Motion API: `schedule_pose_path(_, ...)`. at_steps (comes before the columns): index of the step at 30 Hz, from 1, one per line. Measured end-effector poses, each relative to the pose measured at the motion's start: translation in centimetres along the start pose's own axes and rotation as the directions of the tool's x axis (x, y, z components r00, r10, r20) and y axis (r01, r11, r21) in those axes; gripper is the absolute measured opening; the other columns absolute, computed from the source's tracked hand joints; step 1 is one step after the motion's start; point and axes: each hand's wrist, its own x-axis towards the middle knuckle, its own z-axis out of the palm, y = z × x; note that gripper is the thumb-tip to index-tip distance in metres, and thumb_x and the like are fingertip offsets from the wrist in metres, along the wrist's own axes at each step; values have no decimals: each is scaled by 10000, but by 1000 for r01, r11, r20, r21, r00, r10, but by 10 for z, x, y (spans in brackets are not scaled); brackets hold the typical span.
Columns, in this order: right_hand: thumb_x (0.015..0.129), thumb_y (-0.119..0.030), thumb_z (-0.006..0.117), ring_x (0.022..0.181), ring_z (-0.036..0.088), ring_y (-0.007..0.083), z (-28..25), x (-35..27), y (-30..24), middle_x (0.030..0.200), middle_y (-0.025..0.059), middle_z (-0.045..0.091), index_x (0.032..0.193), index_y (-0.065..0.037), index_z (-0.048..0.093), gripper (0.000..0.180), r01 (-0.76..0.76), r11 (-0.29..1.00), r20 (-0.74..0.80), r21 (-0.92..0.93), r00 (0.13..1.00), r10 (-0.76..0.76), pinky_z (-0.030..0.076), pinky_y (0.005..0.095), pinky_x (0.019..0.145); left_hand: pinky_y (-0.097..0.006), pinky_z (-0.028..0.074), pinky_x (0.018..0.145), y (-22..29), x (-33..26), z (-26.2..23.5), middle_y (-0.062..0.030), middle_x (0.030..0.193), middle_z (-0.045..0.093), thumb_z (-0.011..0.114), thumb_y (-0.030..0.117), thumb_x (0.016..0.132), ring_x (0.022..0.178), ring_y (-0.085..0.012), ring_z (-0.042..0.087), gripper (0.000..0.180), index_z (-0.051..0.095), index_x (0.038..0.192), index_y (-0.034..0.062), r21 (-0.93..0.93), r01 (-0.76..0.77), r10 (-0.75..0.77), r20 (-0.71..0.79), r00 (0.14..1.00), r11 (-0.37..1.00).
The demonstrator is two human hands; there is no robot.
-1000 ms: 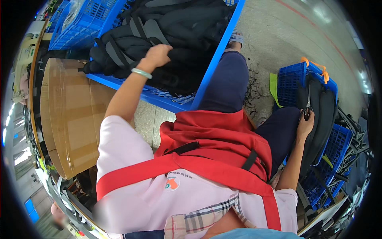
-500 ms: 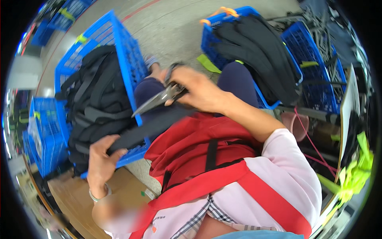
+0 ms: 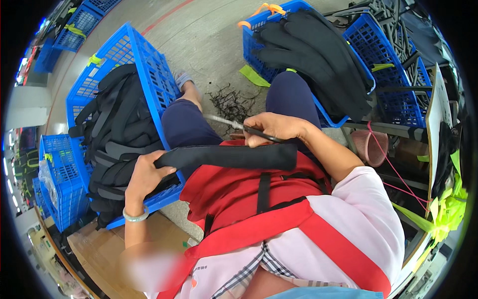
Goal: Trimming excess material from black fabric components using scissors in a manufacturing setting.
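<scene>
A black padded strap (image 3: 224, 156) stretches sideways across my lap, above the red apron (image 3: 239, 182). My left hand (image 3: 145, 174) is closed on its left end, thumb on the near side. My right hand (image 3: 279, 126) grips a pair of scissors (image 3: 238, 125) just beyond the strap's right part. The blades point left and are blurred, so I cannot tell how far apart they are. Whether the right fingers touch the strap is unclear. Left of my knees, a blue crate (image 3: 155, 84) holds a heap of similar black straps (image 3: 117, 144).
Another blue crate (image 3: 256, 52) beyond my right knee is piled with long black padded pieces (image 3: 318, 60). Black scraps (image 3: 231, 102) litter the floor between my feet. A cardboard box (image 3: 109, 244) is at lower left. A pink basket (image 3: 369, 147) and yellow-green strips (image 3: 445, 214) are at right.
The strap has swung out level across my lap, its right end farther right. My right hand has moved right and nearer with the scissors, and my left hand has shifted slightly right and away from me.
</scene>
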Motion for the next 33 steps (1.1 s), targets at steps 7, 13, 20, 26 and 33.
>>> schedule_pose_path(7, 791, -117, 770, 748, 449, 69, 16, 22, 4, 762, -32, 496, 907, -24, 543, 272, 315, 908, -21, -274, 942, -334, 390, 245, 677, -363, 453, 870, 13, 14, 23, -133, 1015, 641, 729, 12, 743, 968, -295, 596, 234, 677, 971, 20, 394, -234, 441, -594, 673, 889)
schedule_pose_path(13, 802, -28, 751, 730, 449, 13, 18, 30, -15, 788, -76, 479, 892, -90, 535, 242, 253, 961, -109, -111, 958, -265, 367, 186, 647, -251, 521, 636, 22, -6, 94, -61, 774, 660, 634, 169, 934, 693, -108, 627, 201, 675, 899, -24, -715, 5, 8, 15, 1000, 699)
schedule_pose_path(20, 817, -84, 759, 727, 441, 17, 38, 50, -5, 787, -79, 503, 901, -79, 559, 216, 320, 947, -135, -6, 938, -318, 354, 182, 647, -319, 472, 899, 33, 43, 128, -66, 1015, 661, 706, 57, 853, 980, -173, 619, 246, 637, 1081, -1, -972, -233, 17, -233, 972, -10)
schedule_pose_path(26, 852, -181, 738, 635, 470, 23, 41, 54, -6, 728, -71, 538, 901, -102, 586, 178, 254, 930, -129, 265, 965, -226, 366, 179, 572, -329, 459, 918, 18, 49, 124, -56, 1065, 653, 738, 36, 807, 1013, -175, 609, 330, 633, 1119, 9, -967, -245, 133, -235, 963, 68)
schedule_pose_path(33, 863, -193, 728, 688, 505, 45, 37, 47, -13, 743, -52, 543, 902, -80, 581, 190, 219, 954, -136, 205, 972, -194, 408, 197, 626, -330, 489, 899, 7, 54, 119, -67, 1046, 660, 722, 9, 818, 985, -192, 627, 324, 619, 1126, 7, -971, -235, 124, -238, 963, -42)
